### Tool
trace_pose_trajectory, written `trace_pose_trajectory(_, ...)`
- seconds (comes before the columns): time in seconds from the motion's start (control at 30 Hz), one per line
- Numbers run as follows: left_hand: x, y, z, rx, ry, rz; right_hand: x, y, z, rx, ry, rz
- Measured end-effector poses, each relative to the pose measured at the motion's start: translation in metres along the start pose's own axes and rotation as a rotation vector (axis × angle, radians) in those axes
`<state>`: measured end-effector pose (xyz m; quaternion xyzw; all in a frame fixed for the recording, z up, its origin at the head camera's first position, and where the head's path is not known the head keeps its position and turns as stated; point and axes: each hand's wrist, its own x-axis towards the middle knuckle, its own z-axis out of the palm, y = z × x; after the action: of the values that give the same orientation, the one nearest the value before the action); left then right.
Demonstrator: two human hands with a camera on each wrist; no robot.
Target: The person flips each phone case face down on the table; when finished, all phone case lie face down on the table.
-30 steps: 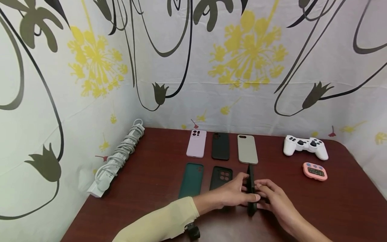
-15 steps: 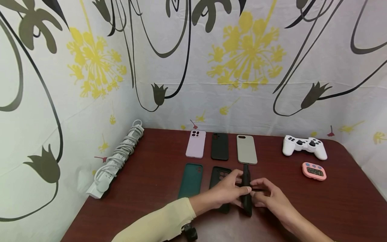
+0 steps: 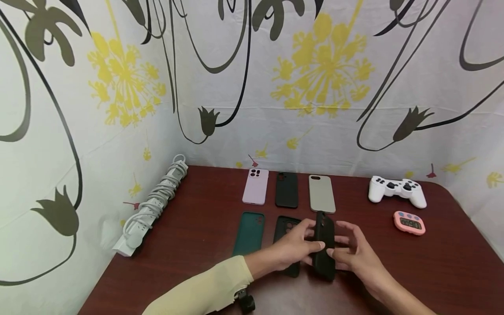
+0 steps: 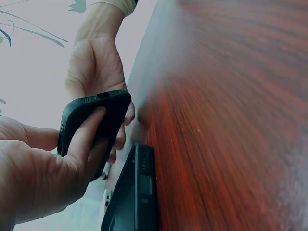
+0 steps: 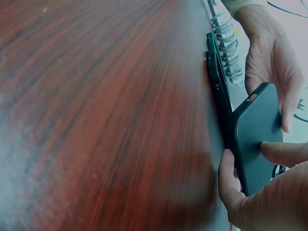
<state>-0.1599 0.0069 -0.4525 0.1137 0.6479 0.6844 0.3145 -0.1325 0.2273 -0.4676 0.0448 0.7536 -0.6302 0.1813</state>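
A black phone case (image 3: 325, 262) stands tilted on edge above the table, between both hands. My left hand (image 3: 292, 248) pinches it from the left, the thumb at the outer edge; in the left wrist view the fingers (image 4: 86, 134) lie against its hollow inner side. On the right, my right hand (image 3: 360, 251) grips it as well. The right wrist view shows that thumb (image 5: 281, 151) pressed on the smooth back and a finger (image 5: 226, 178) along the lower edge. Under the left hand lies another black case (image 3: 291, 269), partly covered, with a teal case (image 3: 250, 234) beside it.
Behind stand a lilac case (image 3: 256, 187), a dark case (image 3: 286, 190) and a light grey case (image 3: 322, 194) in a row. At right are a white game controller (image 3: 397, 190) and a pink timer (image 3: 409, 223). A cord-wrapped power strip (image 3: 155, 205) lies along the left wall.
The black phone case has turned from nearly edge-on so that its back and camera opening show. My right thumb has come onto its back, while the left hand keeps its pinch.
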Motion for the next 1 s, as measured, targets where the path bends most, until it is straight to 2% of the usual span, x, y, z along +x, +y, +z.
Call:
trace_pose_trajectory(0.17,0.002,-0.001,-0.003,0.052,-0.033,-0.001,-0.001,0.001,-0.005,-0.032,0.000,0.016)
trace_pose_trajectory(0.4,0.003,0.004,-0.007,0.268,-0.020,-0.051,-0.002,0.000,-0.010,-0.056,0.004,0.020)
trace_pose_trajectory(0.6,0.005,0.006,-0.008,0.288,-0.002,-0.051,-0.006,-0.001,-0.016,-0.089,0.002,0.039)
trace_pose_trajectory(0.7,0.006,0.006,-0.007,0.335,0.015,-0.033,-0.006,-0.002,-0.018,-0.116,0.008,0.036)
trace_pose_trajectory(0.9,0.010,0.003,-0.002,0.595,0.073,0.043,-0.004,-0.003,-0.021,-0.244,0.039,-0.008)
trace_pose_trajectory(1.0,0.012,0.001,0.001,0.641,0.096,0.054,-0.003,-0.004,-0.022,-0.302,0.058,-0.042)
